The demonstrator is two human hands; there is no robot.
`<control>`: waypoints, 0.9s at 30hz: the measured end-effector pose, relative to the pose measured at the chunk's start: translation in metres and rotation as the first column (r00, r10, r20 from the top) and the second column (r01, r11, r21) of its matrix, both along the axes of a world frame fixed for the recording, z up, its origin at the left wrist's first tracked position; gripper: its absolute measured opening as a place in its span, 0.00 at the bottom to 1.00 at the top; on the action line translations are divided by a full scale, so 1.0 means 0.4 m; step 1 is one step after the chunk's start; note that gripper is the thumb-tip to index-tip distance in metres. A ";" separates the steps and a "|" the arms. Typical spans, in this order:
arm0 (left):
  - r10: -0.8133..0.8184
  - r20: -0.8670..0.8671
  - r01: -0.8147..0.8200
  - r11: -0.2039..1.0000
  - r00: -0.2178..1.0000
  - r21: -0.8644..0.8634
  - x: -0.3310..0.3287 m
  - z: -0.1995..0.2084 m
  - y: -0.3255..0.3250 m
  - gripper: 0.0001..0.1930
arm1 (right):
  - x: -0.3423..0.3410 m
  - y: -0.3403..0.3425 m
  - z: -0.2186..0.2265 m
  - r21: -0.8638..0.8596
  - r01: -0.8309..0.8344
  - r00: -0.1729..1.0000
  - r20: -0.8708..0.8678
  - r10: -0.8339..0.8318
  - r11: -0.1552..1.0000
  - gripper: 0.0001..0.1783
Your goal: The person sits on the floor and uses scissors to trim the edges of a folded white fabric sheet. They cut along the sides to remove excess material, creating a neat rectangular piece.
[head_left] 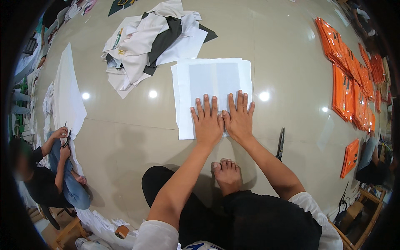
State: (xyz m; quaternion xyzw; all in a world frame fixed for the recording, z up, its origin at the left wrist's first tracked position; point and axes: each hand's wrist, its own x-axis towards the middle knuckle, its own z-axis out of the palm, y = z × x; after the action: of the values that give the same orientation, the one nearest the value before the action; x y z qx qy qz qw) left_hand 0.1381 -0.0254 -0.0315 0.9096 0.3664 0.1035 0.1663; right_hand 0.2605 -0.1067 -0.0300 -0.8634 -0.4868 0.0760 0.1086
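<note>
A stack of white cloth sheets (185, 89) lies flat on the beige tiled floor, with a greyish rectangle showing in its middle. My left hand (207, 123) and my right hand (238, 116) rest side by side, palms down and fingers spread, on the near edge of the stack. Neither hand holds anything. My bare foot (227, 174) sits just below the hands. A pair of black scissors (281, 143) lies on the floor to the right of my right forearm.
A heap of white and dark cloth pieces (150, 41) lies beyond the stack. Orange garments (348, 79) are laid out in rows at the right. At the left a seated person (50, 175) cuts a long white cloth (68, 91) with scissors.
</note>
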 end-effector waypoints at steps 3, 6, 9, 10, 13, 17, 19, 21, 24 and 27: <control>0.014 0.032 -0.013 0.999 0.999 -0.033 -0.007 0.000 0.002 0.35 | -0.001 0.001 -0.004 -0.001 0.005 1.000 0.022 -0.005 1.000 0.38; 0.076 -0.012 -0.076 0.997 0.997 -0.015 -0.039 0.008 0.012 0.36 | -0.003 0.000 -0.007 0.024 0.006 1.000 0.027 -0.007 1.000 0.37; 0.116 -0.032 -0.115 0.993 0.993 0.025 -0.071 0.010 0.032 0.36 | -0.004 -0.002 -0.005 0.041 0.003 0.999 0.038 -0.005 0.999 0.37; 0.110 -0.041 -0.109 0.994 0.993 0.031 -0.076 0.009 0.039 0.37 | -0.006 -0.001 -0.004 0.045 0.004 0.999 0.035 -0.006 0.999 0.37; 0.126 -0.093 -0.123 0.992 0.988 0.040 -0.078 0.008 0.036 0.38 | -0.006 -0.002 -0.003 0.049 0.008 1.000 0.026 -0.009 0.999 0.37; 0.131 -0.089 -0.129 0.991 0.987 0.031 -0.079 0.010 0.034 0.38 | -0.008 0.002 -0.002 0.046 0.006 1.000 0.014 -0.006 0.999 0.37; 0.120 -0.072 -0.117 0.992 0.990 0.040 -0.072 0.006 0.034 0.38 | 0.007 -0.006 -0.002 0.074 0.010 1.000 -0.023 -0.008 0.997 0.37; 0.119 -0.035 -0.117 0.992 0.992 0.046 -0.070 0.003 0.031 0.38 | 0.019 -0.024 0.004 0.120 0.020 0.994 -0.105 -0.007 0.993 0.36; 0.099 -0.013 -0.098 0.994 0.995 0.054 -0.070 0.006 0.025 0.39 | 0.046 -0.098 0.038 0.218 0.100 0.973 -0.227 -0.050 0.971 0.32; 0.101 -0.033 -0.098 0.992 0.994 0.084 -0.080 -0.006 0.048 0.39 | 0.046 -0.210 0.083 0.352 0.255 0.916 -0.387 -0.108 0.901 0.28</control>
State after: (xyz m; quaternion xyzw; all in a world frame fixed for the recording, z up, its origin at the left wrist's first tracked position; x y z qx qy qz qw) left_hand 0.1061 -0.0063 -0.0340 0.8981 0.4096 0.1098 0.1164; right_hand 0.2788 -0.1906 0.0030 -0.8373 -0.3797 0.1216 0.3741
